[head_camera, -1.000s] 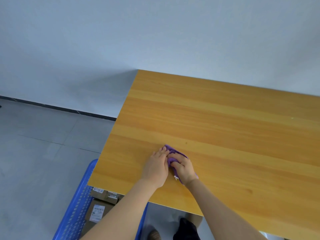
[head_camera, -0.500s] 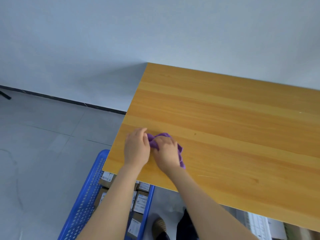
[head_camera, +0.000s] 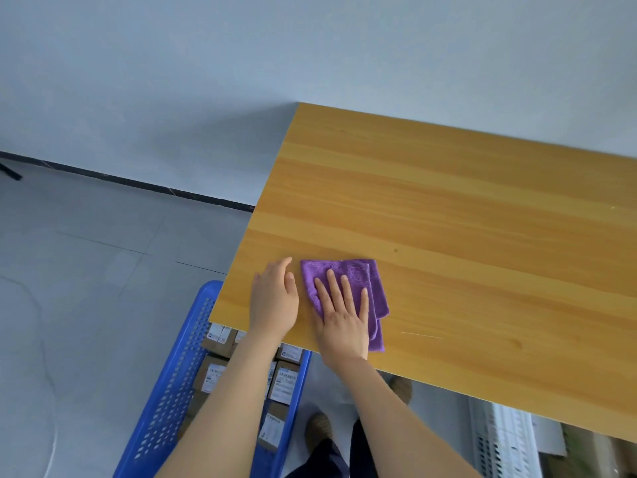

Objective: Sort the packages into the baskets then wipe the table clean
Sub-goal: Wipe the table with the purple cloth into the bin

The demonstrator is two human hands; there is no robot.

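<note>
A folded purple cloth [head_camera: 358, 274] lies flat on the wooden table [head_camera: 465, 236] near its front left corner. My right hand [head_camera: 341, 315] presses flat on the cloth with fingers spread. My left hand [head_camera: 274, 298] rests palm down on the bare wood just left of the cloth, holding nothing. Below the table's corner stands a blue perforated basket [head_camera: 169, 395] with several brown labelled packages [head_camera: 284, 384] inside, partly hidden by my left forearm.
A white basket [head_camera: 506, 439] shows under the table's front edge at the lower right. A grey tiled floor [head_camera: 86, 288] spreads to the left and a pale wall stands behind the table. My shoes [head_camera: 319, 429] are on the floor beside the blue basket.
The cloth was bunched up under both hands; now it lies spread flat under my right palm. My left hand has come off it and sits beside it.
</note>
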